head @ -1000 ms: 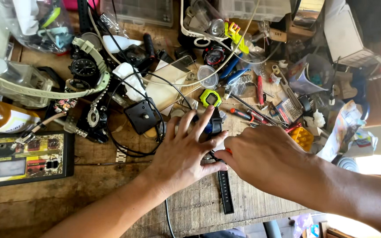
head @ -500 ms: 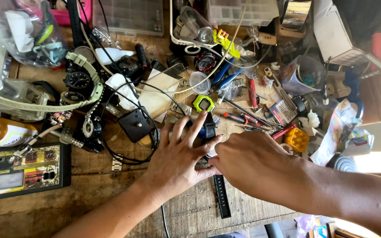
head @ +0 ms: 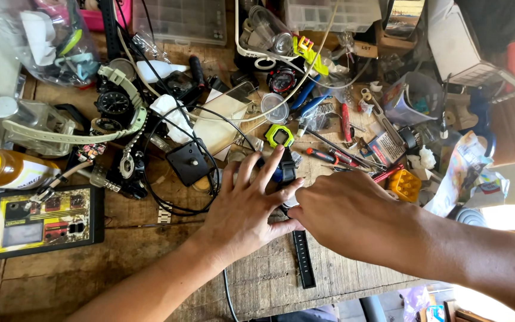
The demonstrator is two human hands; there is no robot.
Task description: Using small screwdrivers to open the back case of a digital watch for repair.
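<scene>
hands at work over a cluttered wooden workbench (head: 120, 268): left hand (head: 248, 209) lies with fingers spread and flat, pressing down on a black watch (head: 287, 173) near the table's middle; right hand (head: 353, 217) meets it from the side, fingers curled at the watch, though whether they pinch anything cannot be told. black strap (head: 302, 259) runs out below the hands. lime-green watch case (head: 279, 136) sits just beyond the fingertips, red-handled screwdrivers (head: 329, 156) beside it.

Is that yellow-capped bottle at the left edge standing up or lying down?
Lying down. The bottle rests on its side on the wooden bench, its yellow cap pointing toward the left edge.
</scene>
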